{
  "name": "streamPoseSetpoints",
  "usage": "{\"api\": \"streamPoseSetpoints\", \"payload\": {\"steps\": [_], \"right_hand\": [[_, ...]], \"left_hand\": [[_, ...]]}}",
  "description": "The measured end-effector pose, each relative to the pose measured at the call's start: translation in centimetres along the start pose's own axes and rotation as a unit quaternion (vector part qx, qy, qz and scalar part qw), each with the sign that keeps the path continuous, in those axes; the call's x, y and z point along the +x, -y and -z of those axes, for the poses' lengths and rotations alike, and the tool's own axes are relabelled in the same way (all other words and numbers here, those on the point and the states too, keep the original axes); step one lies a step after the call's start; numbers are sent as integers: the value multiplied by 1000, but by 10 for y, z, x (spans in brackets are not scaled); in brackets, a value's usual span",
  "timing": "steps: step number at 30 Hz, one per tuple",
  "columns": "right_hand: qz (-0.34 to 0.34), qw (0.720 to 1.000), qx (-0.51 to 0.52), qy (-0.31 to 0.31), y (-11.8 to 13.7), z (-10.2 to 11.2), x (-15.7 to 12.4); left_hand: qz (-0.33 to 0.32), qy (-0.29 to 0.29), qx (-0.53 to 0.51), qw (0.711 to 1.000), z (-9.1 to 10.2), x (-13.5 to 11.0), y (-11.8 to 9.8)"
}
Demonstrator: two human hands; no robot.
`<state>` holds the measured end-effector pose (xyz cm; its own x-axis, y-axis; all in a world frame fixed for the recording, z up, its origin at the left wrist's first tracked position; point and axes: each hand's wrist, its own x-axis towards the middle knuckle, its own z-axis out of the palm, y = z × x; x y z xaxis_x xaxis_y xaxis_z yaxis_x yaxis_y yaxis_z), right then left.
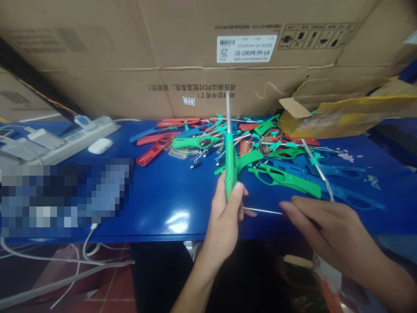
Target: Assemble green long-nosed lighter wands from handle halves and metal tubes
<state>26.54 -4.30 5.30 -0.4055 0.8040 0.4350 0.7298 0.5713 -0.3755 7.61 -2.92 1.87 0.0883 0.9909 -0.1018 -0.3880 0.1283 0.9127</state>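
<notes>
My left hand is wrapped round a green long-necked lighter, held upright with its metal tube pointing away from me. My right hand is closed on one end of a thin metal rod. The rod runs level to the left, its far end at the lighter's lower part beside my left fingers. What handle the rod has, if any, is hidden in my right hand. Behind my hands lie loose lighter parts: a green shell half, a red shell, a blue shell and a metal tube with wires.
A large cardboard box walls off the back of the blue table. An open carton with yellow tape stands at the back right. To the left are a power strip with chargers, a white earbud case and cables.
</notes>
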Motion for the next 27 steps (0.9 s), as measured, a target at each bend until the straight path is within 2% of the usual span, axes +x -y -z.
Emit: {"api": "streamPoseSetpoints", "payload": {"steps": [4, 7, 10, 12, 14, 16, 21, 24, 27], "right_hand": [[-88, 993, 30, 78, -3, 4, -2], [-72, 989, 53, 117, -9, 10, -8], [-22, 994, 64, 86, -13, 10, -11], [4, 999, 39, 37, -12, 5, -10], [20, 1000, 11, 16, -11, 1, -10], [23, 1000, 2, 20, -9, 0, -11], [-42, 996, 46, 60, -1, 7, -17], [-46, 991, 123, -1, 5, 3, -13], [-48, 969, 207, -127, 12, -15, -2]], "left_hand": [[-10, -13, 28, 999, 0, -1, 0], [-13, -13, 25, 1000, 1, -1, 0], [-11, -9, 19, 1000, 1, 0, 0], [-14, -8, 17, 1000, 1, 0, 0], [-19, -9, 14, 1000, 1, -1, 0], [-21, -10, 10, 1000, 1, -1, 1], [-35, -45, -28, 998, 0, 3, 4], [-35, -51, -50, 997, 0, 5, 5], [-31, -41, -49, 997, 1, 6, 5]]}}
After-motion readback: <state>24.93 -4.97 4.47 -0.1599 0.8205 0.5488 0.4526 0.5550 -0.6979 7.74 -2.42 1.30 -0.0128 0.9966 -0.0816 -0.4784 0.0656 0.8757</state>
